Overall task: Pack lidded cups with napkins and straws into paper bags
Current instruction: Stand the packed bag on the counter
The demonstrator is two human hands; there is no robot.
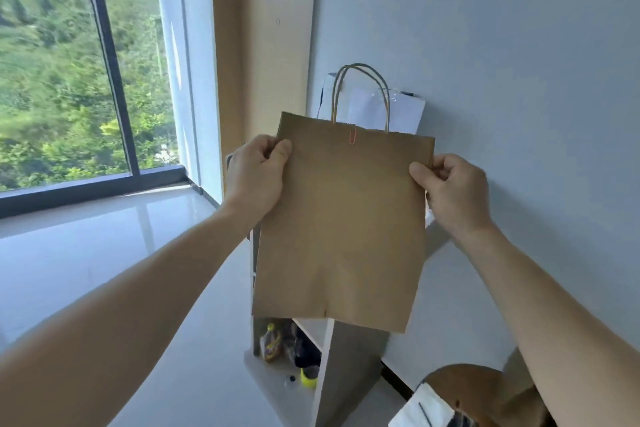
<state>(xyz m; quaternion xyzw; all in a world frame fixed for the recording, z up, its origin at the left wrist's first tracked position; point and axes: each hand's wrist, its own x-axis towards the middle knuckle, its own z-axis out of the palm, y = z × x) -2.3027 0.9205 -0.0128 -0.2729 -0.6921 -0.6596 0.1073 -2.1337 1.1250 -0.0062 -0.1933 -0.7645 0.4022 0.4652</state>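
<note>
I hold a flat brown paper bag point(343, 225) upright in the air in front of me, its twisted paper handles point(360, 94) pointing up. A red paper clip point(352, 136) sits on its top edge. My left hand point(258, 177) pinches the bag's upper left edge between thumb and fingers. On the upper right edge, my right hand point(450, 189) pinches the bag in the same way. No cups, napkins or straws are plainly visible.
Behind the bag stands a white shelf unit point(325, 374) with bottles and small items point(277, 343) on a low shelf. White sheets point(405, 111) lean on the wall. A round wooden surface point(485, 388) with a white item lies at bottom right. A window is at left.
</note>
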